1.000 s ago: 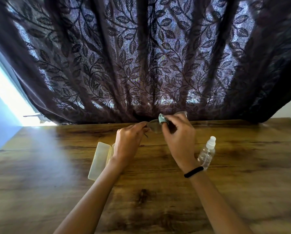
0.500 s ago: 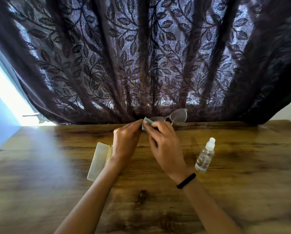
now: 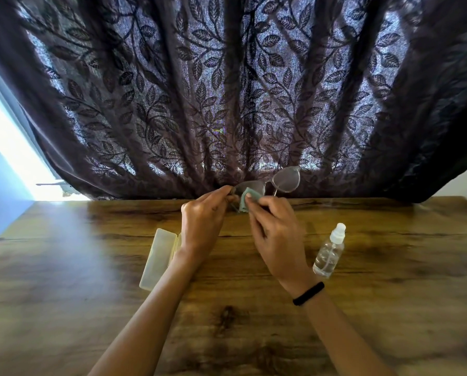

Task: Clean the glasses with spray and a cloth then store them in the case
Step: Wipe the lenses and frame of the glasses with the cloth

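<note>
I hold clear-framed glasses (image 3: 285, 180) up above the far part of the wooden table (image 3: 64, 280). My left hand (image 3: 202, 221) pinches the frame at its left end. My right hand (image 3: 274, 232) pinches a small pale green cloth (image 3: 247, 200) against the left lens, which the cloth partly hides. The right lens stands free, tilted up to the right. A pale cream glasses case (image 3: 157, 257) lies on the table under my left wrist. A small clear spray bottle (image 3: 330, 252) with a white cap stands to the right of my right hand.
A dark leaf-patterned curtain (image 3: 227, 90) hangs along the table's far edge. Bright window light enters at the left (image 3: 12, 153). A black band circles my right wrist (image 3: 308, 293). Bare wood spreads left, right and near me.
The glasses have tilted, with the right lens now raised higher. My right hand has shifted the cloth from the lens's left end to its middle. The left hand has stayed in place.
</note>
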Action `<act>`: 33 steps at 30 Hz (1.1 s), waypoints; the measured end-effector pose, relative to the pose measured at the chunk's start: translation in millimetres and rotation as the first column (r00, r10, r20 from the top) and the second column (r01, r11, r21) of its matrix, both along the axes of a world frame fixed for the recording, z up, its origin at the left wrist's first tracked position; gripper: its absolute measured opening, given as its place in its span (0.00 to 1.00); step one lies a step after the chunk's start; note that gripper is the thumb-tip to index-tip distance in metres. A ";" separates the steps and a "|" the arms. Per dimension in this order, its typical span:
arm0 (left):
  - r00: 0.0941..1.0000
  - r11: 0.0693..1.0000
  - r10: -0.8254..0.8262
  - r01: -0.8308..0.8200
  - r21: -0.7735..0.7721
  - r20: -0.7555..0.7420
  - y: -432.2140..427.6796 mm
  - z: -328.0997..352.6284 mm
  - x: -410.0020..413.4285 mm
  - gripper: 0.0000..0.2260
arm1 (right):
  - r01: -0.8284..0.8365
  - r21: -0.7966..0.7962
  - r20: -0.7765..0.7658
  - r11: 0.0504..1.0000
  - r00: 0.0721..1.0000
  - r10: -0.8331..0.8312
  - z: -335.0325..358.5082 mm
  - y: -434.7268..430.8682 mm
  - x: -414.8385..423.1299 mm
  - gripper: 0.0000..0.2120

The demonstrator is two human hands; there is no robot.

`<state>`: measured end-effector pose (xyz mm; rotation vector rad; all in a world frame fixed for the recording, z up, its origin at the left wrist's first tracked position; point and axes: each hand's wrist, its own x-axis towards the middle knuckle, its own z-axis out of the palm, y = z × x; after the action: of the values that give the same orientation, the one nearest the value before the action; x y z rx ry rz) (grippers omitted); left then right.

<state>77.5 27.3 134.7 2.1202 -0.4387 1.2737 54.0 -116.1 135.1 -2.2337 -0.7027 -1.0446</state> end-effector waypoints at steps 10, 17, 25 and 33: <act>1.000 1.000 -0.003 0.003 0.019 -0.006 -0.8 9.0 -5.0 0.10 | -0.011 0.020 -0.006 1.000 1.000 0.011 18.9 14.6 0.6 0.13; 1.000 0.998 0.018 -0.017 -0.054 0.023 2.3 3.1 -4.2 0.08 | 0.054 0.096 -0.025 0.994 0.998 -0.052 28.3 -3.9 12.8 0.14; 1.000 0.997 0.005 -0.006 -0.074 -0.005 -0.3 1.6 -3.0 0.07 | -0.010 0.185 0.002 0.983 1.000 0.010 13.2 -8.1 6.0 0.14; 0.999 0.996 0.030 -0.031 -0.088 -0.013 -0.8 4.0 -0.4 0.07 | -0.196 0.203 -0.030 0.959 0.978 0.206 4.3 10.0 -5.7 0.13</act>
<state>77.0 26.5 138.8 2.0664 -0.3401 1.2740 48.3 -106.1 139.4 -1.9654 -0.7518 -0.9121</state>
